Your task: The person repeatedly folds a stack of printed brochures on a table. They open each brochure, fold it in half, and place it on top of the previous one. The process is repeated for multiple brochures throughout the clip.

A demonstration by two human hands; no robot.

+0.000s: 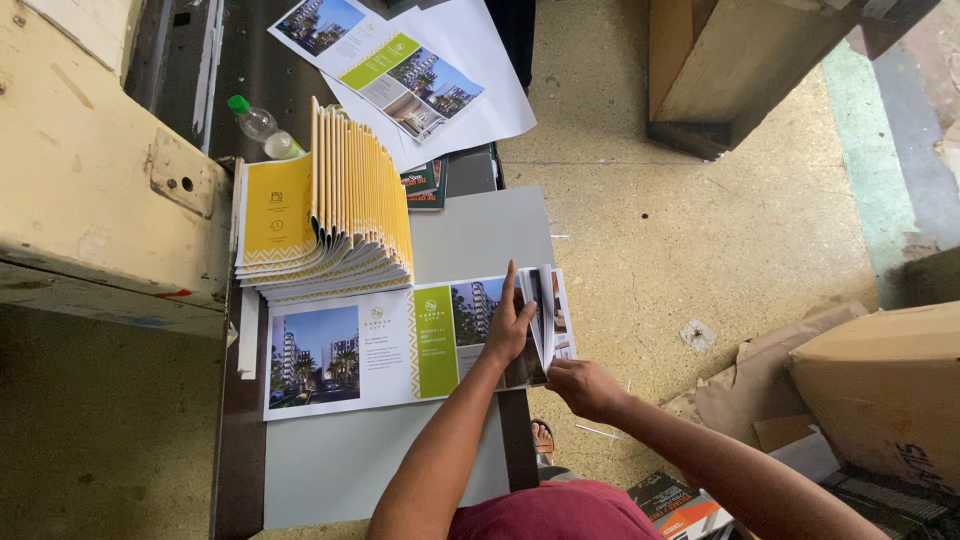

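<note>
My left hand [508,325] presses flat on the printed sheet [400,345] while my right hand [585,385] pinches its lifted flap [548,315]; uneven pressure could skew the fold.

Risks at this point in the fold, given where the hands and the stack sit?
1. The right hand lifts the right end of the printed glossy sheet while the left hand presses flat beside it; if the left slips, the crease may land crooked.
2. That end overhangs the edge of the grey board, so the fold has little support there.
3. The fanned stack of yellow folded brochures leans just above the sheet and might slide onto it.
</note>
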